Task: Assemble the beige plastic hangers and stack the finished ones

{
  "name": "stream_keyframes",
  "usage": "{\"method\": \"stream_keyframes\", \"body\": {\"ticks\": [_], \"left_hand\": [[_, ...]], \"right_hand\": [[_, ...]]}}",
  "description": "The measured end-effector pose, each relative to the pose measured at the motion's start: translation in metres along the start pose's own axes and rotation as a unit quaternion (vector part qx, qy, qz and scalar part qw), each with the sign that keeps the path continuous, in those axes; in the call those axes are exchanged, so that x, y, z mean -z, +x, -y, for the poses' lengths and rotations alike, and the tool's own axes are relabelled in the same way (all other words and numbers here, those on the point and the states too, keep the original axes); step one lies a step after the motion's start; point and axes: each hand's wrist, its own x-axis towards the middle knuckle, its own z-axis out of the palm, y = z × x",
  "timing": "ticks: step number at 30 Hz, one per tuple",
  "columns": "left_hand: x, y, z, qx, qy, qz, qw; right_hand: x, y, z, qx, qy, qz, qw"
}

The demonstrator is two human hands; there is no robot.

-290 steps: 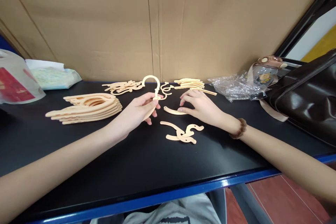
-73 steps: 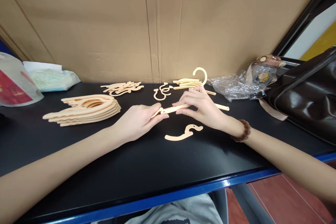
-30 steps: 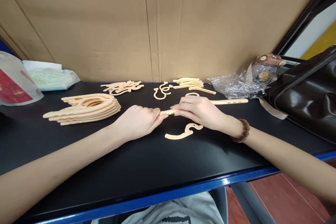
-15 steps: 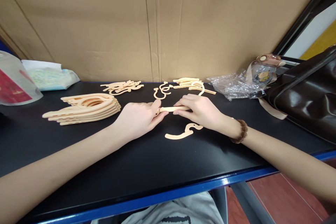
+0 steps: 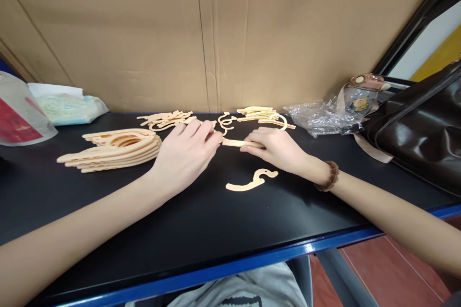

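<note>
Between my hands is a beige plastic hanger arm [image 5: 234, 143], seen edge-on above the table. My right hand [image 5: 275, 147] pinches its right part between thumb and fingers. My left hand [image 5: 189, 148], back turned up and fingers curled, closes at the arm's left end; its thumb and that end are mostly hidden. Below them a curved hanger arm [image 5: 248, 185] with a hooked end lies on the black table. Behind my hands lie several loose hanger hooks [image 5: 226, 117], a pile of small beige pieces [image 5: 169, 119] and a pile of hanger arms [image 5: 257, 114].
A stack of beige folding hangers [image 5: 111, 151] lies beside my left wrist. Further left are a plastic cup [image 5: 21, 110] and a tissue pack [image 5: 68, 105]. Clear plastic wrap [image 5: 317, 117] and a dark bag [image 5: 421, 124] are at right. A cardboard wall [image 5: 144, 33] stands behind.
My left hand has rolled over, its back now up and fingers curled over the arm's left end. The held hanger arm has risen slightly. The curved arm on the table has stayed put.
</note>
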Motion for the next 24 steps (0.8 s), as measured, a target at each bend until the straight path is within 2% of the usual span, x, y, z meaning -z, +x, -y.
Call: {"method": "stream_keyframes", "body": {"ticks": [3, 10, 18, 21, 24], "left_hand": [[-0.0015, -0.0025, 0.0016, 0.019, -0.025, 0.026, 0.999], [-0.0074, -0.0034, -0.0037, 0.055, -0.132, 0.040, 0.989], [-0.0029, -0.0027, -0.0055, 0.050, -0.208, 0.052, 0.975], [-0.0051, -0.0027, -0.0045, 0.062, -0.265, 0.055, 0.961], [-0.0095, -0.0029, -0.0040, 0.078, -0.336, 0.085, 0.935]], "right_hand": [[-0.0001, 0.0004, 0.0009, 0.027, -0.008, 0.010, 1.000], [0.0002, 0.0014, 0.0025, 0.068, -0.038, 0.020, 0.997], [0.0009, -0.0004, 0.0080, 0.109, -0.009, -0.038, 0.993], [0.0022, -0.0005, 0.0077, 0.103, 0.014, -0.034, 0.994], [0.0018, -0.0001, 0.0059, 0.108, 0.012, -0.005, 0.994]]}}
